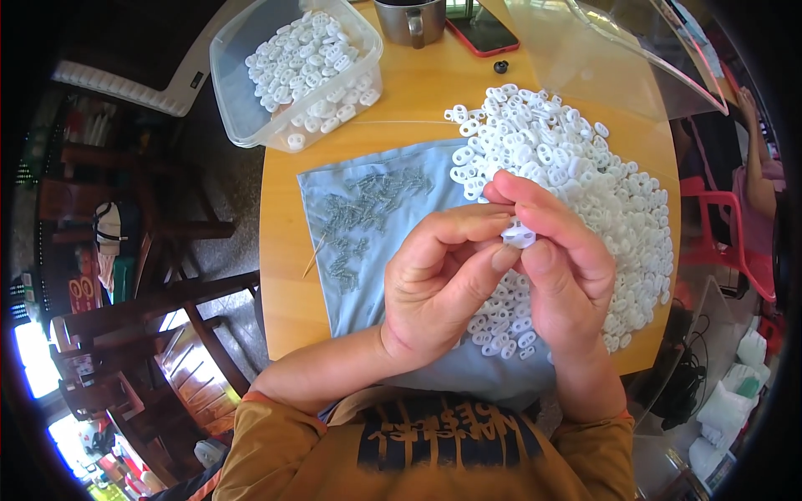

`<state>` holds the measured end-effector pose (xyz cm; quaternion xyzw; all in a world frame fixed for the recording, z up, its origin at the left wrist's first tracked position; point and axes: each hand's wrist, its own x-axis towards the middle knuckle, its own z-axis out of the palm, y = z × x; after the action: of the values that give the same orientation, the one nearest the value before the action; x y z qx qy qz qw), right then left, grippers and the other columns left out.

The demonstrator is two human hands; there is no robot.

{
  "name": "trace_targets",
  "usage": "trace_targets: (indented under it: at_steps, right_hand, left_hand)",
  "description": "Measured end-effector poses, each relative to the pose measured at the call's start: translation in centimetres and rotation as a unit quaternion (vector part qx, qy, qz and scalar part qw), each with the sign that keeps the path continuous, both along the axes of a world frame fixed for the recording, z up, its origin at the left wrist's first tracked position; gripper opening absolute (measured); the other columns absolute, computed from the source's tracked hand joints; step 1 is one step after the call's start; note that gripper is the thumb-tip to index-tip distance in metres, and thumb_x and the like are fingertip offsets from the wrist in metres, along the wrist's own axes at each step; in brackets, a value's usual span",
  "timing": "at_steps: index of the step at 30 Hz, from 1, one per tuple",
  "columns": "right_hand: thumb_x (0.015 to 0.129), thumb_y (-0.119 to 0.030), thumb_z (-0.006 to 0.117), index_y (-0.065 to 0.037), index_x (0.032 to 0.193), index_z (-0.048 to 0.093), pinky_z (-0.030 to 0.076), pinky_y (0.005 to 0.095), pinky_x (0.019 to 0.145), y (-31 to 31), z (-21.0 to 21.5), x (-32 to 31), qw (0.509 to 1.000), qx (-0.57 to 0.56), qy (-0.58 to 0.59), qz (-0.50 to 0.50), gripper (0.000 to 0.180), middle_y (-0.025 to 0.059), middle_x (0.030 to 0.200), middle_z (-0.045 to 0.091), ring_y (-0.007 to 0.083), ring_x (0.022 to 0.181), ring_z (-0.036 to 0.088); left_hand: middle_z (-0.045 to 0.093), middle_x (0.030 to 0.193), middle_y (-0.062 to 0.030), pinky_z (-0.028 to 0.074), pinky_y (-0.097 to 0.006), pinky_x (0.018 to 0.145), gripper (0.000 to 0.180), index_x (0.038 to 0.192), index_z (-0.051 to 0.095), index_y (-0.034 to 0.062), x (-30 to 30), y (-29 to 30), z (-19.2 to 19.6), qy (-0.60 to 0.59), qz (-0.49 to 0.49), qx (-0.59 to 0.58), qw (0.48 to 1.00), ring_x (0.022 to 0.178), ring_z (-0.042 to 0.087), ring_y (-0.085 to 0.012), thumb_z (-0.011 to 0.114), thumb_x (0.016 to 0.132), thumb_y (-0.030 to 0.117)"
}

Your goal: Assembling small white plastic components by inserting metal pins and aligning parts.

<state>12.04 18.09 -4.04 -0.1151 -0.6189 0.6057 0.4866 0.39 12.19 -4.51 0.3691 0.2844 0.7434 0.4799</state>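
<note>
Keep ur left hand (439, 288) & right hand (560, 259) pinched tight on the white piece (519, 235) between them, pile (576, 184) just behind

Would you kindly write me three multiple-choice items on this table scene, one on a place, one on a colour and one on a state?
1. Where does the clear plastic tub stand?
A. at the table's far left
B. at its near right edge
C. on the floor

2. What colour is the cloth under the small metal springs?
A. red
B. light blue
C. black

3. How is the small white plastic piece held?
A. lying loose in the tub
B. pinched between the fingertips of both hands
C. resting on the phone

Answers: 1 A, the tub sits far left on the round wooden table, filled with white pieces. 2 B, the cloth with the springs is light blue. 3 B, the left hand and right hand meet on the piece above the big pile of white pieces.
</note>
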Motion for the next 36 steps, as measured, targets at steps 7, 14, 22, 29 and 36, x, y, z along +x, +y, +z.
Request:
trace_targets:
  at_steps: [7, 14, 22, 29, 36]
  right_hand:
    - [0.086, -0.004, 0.052, 0.007, 0.123, 0.042, 0.036, 0.0331, 0.096, -0.7, 0.4, -0.5, 0.99, -0.135, 0.039, 0.028, 0.039, 0.0211, 0.124, 0.046, 0.023, 0.114, 0.047]
    - [0.089, -0.012, 0.05, 0.007, 0.121, 0.045, 0.039, 0.0327, 0.093, -0.7, 0.5, -0.1, 0.995, -0.094, -0.019, -0.002, 0.037, 0.0207, 0.119, 0.051, 0.0232, 0.109, 0.05]
    - [0.09, -0.016, 0.049, 0.006, 0.115, 0.051, 0.043, 0.0328, 0.087, -1.2, -0.1, -0.4, 0.996, -0.063, -0.035, -0.061, 0.033, 0.0202, 0.109, 0.057, 0.0253, 0.1, 0.057]
    - [0.09, -0.014, 0.046, 0.008, 0.111, 0.052, 0.046, 0.0338, 0.084, -2.0, -0.2, -0.6, 0.992, -0.059, -0.042, -0.105, 0.03, 0.0226, 0.105, 0.058, 0.0277, 0.096, 0.058]
    - [0.09, -0.013, 0.046, 0.008, 0.109, 0.052, 0.045, 0.0346, 0.085, -1.9, -0.4, -0.7, 0.993, -0.05, -0.026, -0.1, 0.029, 0.0228, 0.104, 0.058, 0.0277, 0.096, 0.058]
  left_hand:
    - [0.055, 0.103, -0.0103, 0.045, -0.024, 0.079, 0.028, 0.109, 0.049, -0.0032, -0.2, 0.2, 0.5, 0.004, 0.006, -0.018, 1.0, 0.085, 0.054, -0.0112, 0.054, 0.082, -0.008]
    - [0.055, 0.104, -0.0115, 0.045, -0.024, 0.077, 0.039, 0.115, 0.052, -0.0038, -1.0, 0.1, 0.3, 0.172, 0.035, 0.004, 0.984, 0.083, 0.054, -0.0141, 0.061, 0.077, -0.006]
    - [0.059, 0.101, -0.0148, 0.046, -0.028, 0.077, 0.032, 0.107, 0.058, -0.0032, -1.0, -0.4, 0.7, 0.216, 0.052, -0.027, 0.975, 0.093, 0.058, -0.022, 0.063, 0.075, -0.005]
    - [0.059, 0.099, -0.0142, 0.048, -0.028, 0.075, 0.027, 0.103, 0.061, -0.002, -0.9, -0.6, 0.4, 0.219, 0.062, 0.005, 0.974, 0.089, 0.06, -0.0231, 0.061, 0.076, -0.005]
    - [0.059, 0.099, -0.0141, 0.048, -0.028, 0.073, 0.026, 0.101, 0.061, -0.0018, -1.0, -0.4, 0.1, 0.233, 0.069, 0.01, 0.97, 0.087, 0.06, -0.0231, 0.06, 0.075, -0.006]
